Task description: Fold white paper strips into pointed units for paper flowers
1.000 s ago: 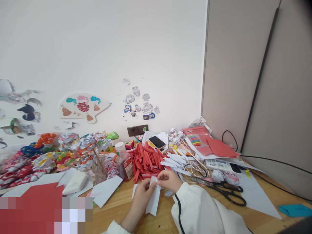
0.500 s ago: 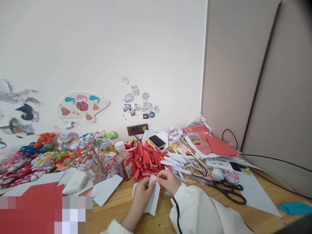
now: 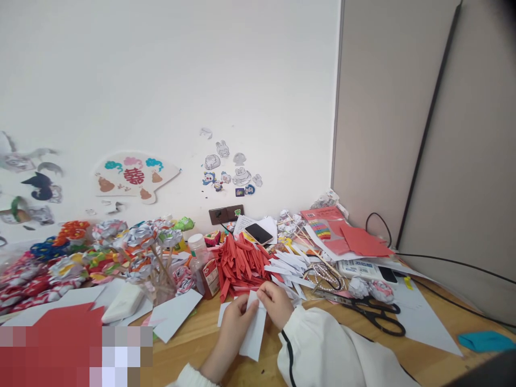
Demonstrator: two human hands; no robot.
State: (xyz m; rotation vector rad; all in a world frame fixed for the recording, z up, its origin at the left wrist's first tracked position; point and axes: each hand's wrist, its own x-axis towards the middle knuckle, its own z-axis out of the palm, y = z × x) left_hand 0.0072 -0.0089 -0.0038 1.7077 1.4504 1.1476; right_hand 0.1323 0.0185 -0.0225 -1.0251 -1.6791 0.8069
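A strip of white paper (image 3: pixel 253 336) is pinched between my two hands above the wooden table. My left hand (image 3: pixel 237 320) grips its left edge, thumb on top. At the upper right of the strip, the fingers of my right hand (image 3: pixel 276 303) are closed on its top corner. Another bit of white paper (image 3: pixel 222 312) shows just left of my left hand. Right behind my hands lies a pile of folded red paper pieces (image 3: pixel 244 263). Beside it on the right are folded white paper pieces (image 3: pixel 290 269).
Black-handled scissors (image 3: pixel 377 314) lie to the right. A phone (image 3: pixel 258 234) rests behind the red pile. A bottle with a white cap (image 3: pixel 199 263) stands left of it. Paper flowers (image 3: pixel 141 236) crowd the left side. Red paper sheets (image 3: pixel 365 240) lie at the back right.
Both hands keep their hold on the white paper and have barely moved. The view has shifted very slightly.
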